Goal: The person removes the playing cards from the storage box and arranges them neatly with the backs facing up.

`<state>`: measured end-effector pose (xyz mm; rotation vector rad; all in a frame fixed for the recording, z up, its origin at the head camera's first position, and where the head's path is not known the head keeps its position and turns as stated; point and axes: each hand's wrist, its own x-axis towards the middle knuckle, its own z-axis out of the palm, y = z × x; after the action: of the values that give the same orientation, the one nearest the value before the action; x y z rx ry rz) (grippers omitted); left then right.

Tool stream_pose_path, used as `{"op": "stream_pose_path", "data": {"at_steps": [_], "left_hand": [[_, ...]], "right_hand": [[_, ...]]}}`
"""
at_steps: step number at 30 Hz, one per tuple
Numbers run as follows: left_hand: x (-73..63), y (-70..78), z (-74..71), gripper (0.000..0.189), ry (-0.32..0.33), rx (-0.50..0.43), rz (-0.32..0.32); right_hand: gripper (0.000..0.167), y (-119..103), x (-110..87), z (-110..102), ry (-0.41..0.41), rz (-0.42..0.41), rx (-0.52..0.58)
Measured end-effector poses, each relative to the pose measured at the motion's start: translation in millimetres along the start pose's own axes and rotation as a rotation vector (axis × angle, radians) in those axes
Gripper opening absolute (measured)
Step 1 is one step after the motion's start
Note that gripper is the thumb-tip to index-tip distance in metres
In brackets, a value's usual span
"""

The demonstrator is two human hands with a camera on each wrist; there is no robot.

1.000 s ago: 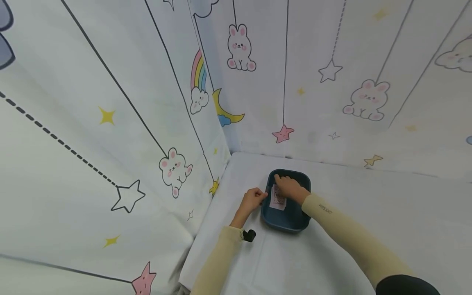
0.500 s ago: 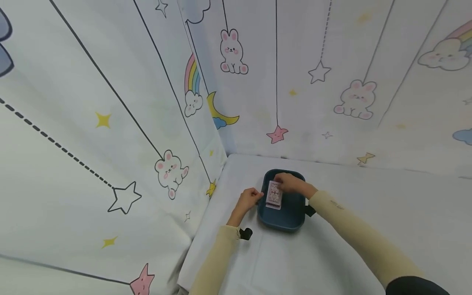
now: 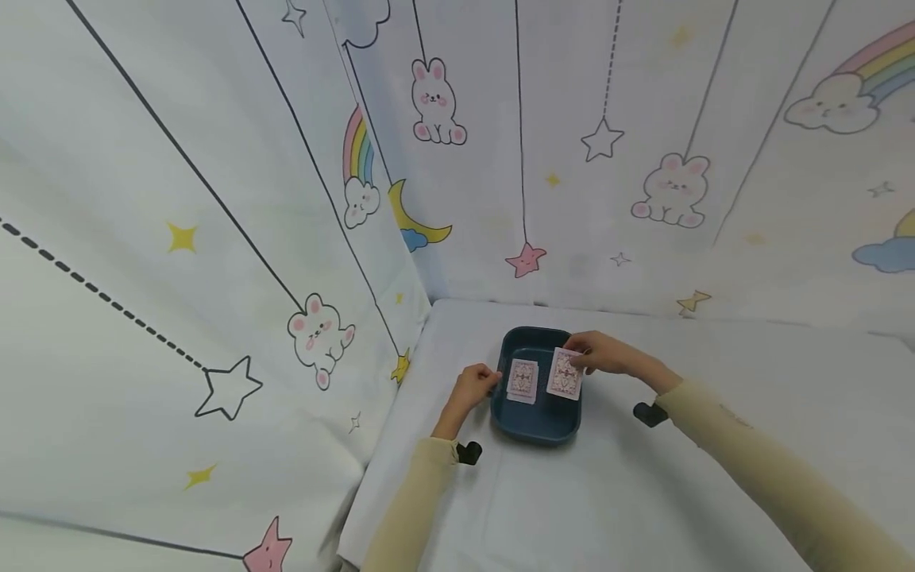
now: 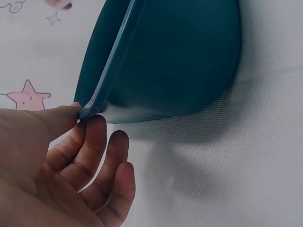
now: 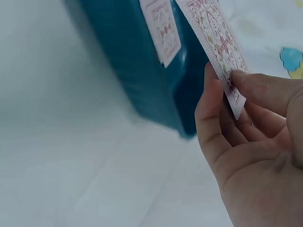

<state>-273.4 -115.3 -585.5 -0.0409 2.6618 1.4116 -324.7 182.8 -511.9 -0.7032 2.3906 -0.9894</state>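
A blue-green plastic basin [image 3: 536, 433] stands on the white cloth. My left hand [image 3: 474, 385] pinches its left rim between thumb and forefinger, the other fingers loosely curled below, as the left wrist view shows. Inside, toward the left, lies a small pile of playing cards [image 3: 523, 381], backs up with a red pattern. Over the basin's right side my right hand [image 3: 600, 352] pinches a playing card [image 3: 564, 375] by its corner. In the right wrist view the thumb presses on the patterned back of that card [image 5: 220, 42], with the fingers behind it.
A white cloth [image 3: 543, 508] covers the table. Behind it and to the left rise white walls [image 3: 472, 199] printed with rabbits, stars and clouds. A black strap piece [image 3: 650, 413] hangs at the right wrist, another black piece [image 3: 469, 454] at the left.
My right hand has moved right from the card pile, lifting a card away from it. The left hand has stayed on the rim. The head view has shifted slightly.
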Motion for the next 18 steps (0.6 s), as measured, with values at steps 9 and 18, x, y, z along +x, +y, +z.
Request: {"op": "stream_pose_path", "data": {"at_steps": [9, 18], "left_hand": [[-2.0, 2.0, -3.3, 0.026, -0.008, 0.001, -0.011], [-3.7, 4.4, -2.4, 0.027, -0.026, -0.023, -0.037]], "right_hand": [[0.031, 39, -38.1, -12, -0.020, 0.059, 0.095], [0.030, 85, -58.5, 8, 0.005, 0.165, 0.151]]}}
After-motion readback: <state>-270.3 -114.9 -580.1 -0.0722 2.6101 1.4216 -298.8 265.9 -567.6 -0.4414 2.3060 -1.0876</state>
